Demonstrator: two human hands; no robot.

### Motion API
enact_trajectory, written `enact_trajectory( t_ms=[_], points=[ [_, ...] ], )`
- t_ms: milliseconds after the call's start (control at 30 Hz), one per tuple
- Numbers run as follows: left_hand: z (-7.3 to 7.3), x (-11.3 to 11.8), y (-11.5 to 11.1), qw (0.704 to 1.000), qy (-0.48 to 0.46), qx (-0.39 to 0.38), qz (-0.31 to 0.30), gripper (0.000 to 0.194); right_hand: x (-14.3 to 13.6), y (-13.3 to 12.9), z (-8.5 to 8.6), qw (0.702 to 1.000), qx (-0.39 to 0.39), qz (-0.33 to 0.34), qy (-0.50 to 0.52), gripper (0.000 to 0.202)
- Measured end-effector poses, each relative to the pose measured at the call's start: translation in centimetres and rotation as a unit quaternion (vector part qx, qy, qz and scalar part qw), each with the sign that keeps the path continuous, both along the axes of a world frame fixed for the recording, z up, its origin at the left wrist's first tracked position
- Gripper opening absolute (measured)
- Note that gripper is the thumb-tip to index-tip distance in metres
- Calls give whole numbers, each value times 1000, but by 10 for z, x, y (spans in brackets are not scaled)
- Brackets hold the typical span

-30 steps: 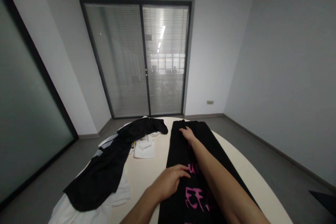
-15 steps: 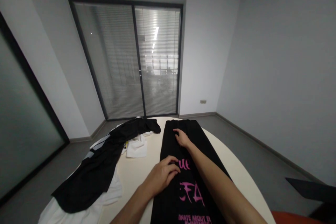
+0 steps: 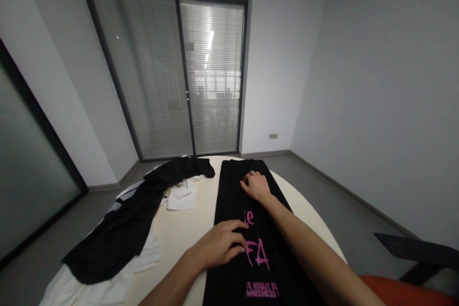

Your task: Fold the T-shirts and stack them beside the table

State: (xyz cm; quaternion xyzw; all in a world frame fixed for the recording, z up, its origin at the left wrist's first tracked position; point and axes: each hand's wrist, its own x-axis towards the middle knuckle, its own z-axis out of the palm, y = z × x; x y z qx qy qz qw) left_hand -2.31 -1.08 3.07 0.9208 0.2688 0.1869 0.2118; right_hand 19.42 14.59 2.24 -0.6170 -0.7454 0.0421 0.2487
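Black trousers (image 3: 229, 191) with pink lettering lie lengthwise on the round cream table (image 3: 182, 222), their top end at the far edge. My left hand (image 3: 222, 245) rests on the near left part beside the letters, fingers apart and slightly bent, palm down. Farther up the cloth, my right hand (image 3: 256, 185) touches the fabric with loosely bent fingers, its forearm crossing over the right side of the trousers. Neither hand shows anything gripped. The near end of the trousers runs out of view.
To the left, a black garment (image 3: 122, 234) with grey stripes lies over white clothing (image 3: 147, 258). A small white cloth piece (image 3: 182, 195) sticks out beside it. An orange chair seat (image 3: 390, 291) with a dark armrest (image 3: 416, 250) stands at the lower right.
My right hand has shifted slightly right on the trousers, its fingers now more bent. The left hand stays on the cloth near the lettering. The view has turned slightly.
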Motion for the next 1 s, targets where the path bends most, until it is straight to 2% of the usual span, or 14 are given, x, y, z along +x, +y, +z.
enact_trajectory(
  t_ms=[100, 167, 300, 400, 467, 567, 667, 767, 867, 933, 1000],
  points=[
    [-2, 6, -1, 999, -21, 7, 23, 16, 1, -19, 0, 997, -32, 13, -69, 45],
    [-3, 8, -4, 999, -24, 8, 25, 18, 0, -30, -8, 997, -40, 29, -66, 42],
    [-4, 7, -11, 1000, 10, 5, -12, 36, 0, -44, -30, 999, 18, 45, -23, 30],
    [-1, 7, -17, 999, 19, -15, -36, 42, 2, -47, -36, 997, 38, 67, 15, 26],
    [2, 7, -19, 998, 22, -34, -45, 39, 5, -48, -36, 996, 39, 78, 35, 24],
    [5, 9, -21, 997, 17, -56, -53, 24, 7, -47, -34, 993, 38, 91, 63, 21],
    [7, 13, -23, 996, -24, -65, -56, 12, 10, -44, -34, 989, 29, 102, 100, 21],
    [8, 17, -29, 996, -38, -62, -55, 22, 12, -41, -37, 982, 26, 93, 163, 22],
    [8, 22, -36, 996, 13, -41, -80, 42, 13, -41, -36, 975, 39, 82, 203, 25],
    [6, 24, -39, 994, 33, -30, -102, 42, 14, -42, -33, 977, 38, 87, 191, 26],
    [5, 25, -41, 993, 29, -25, -115, 32, 14, -44, -30, 980, 29, 97, 170, 23]
  ],
)
